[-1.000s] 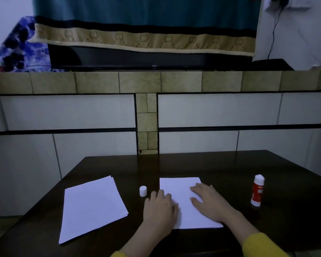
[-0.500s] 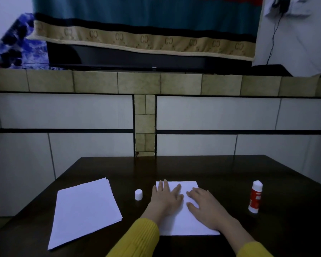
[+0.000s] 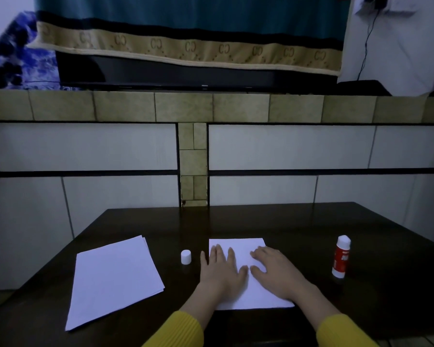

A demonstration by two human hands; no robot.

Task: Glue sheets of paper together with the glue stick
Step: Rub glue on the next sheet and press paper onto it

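A white sheet of paper (image 3: 238, 246) lies flat on the dark table (image 3: 273, 221) in front of me. My left hand (image 3: 219, 270) presses flat on its left part with fingers straight. My right hand (image 3: 277, 271) presses flat on its right part, fingers spread. A red and white glue stick (image 3: 341, 256) stands upright to the right of the sheet, uncapped. Its small white cap (image 3: 186, 257) stands on the table just left of my left hand. A stack of white sheets (image 3: 115, 276) lies further left.
A tiled wall (image 3: 286, 146) rises right behind the table's far edge. Above it is a ledge with a dark screen (image 3: 186, 71) draped with a teal and beige cloth (image 3: 186, 28). Bare table shows at the right and far side.
My left hand slid forward over the sheet from its near left edge and flattened. My right hand stayed pressing on the sheet's right part.
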